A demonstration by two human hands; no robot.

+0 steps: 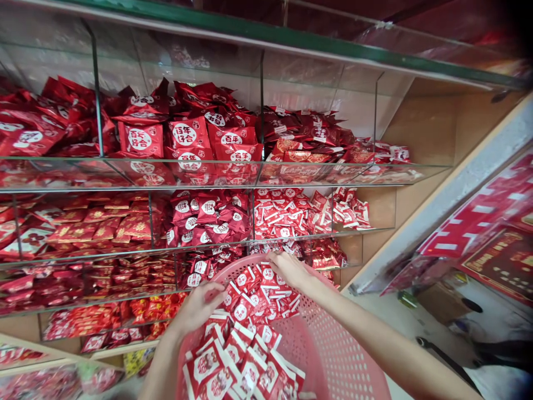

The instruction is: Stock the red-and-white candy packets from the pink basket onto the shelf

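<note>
A pink plastic basket [345, 339] with a perforated wall holds many small red-and-white candy packets [250, 355]. A second heap of smaller red packets [262, 294] with round white labels lies at its far side, between my hands. My left hand [202, 303] is at the basket's left rim, its fingers apart and slightly bent beside that heap. Reaching across the basket, my right hand [287, 269] lies on the far rim with its fingers bent over the edge. Its fingertips are partly hidden.
Glass shelves [187, 189] with upright dividers rise ahead, filled with red packets [187, 133]. A thick glass edge [266, 33] crosses above. At right stand a wooden side panel [433, 122] and red printed packages [462, 222]. A cardboard box [441, 300] is on the floor.
</note>
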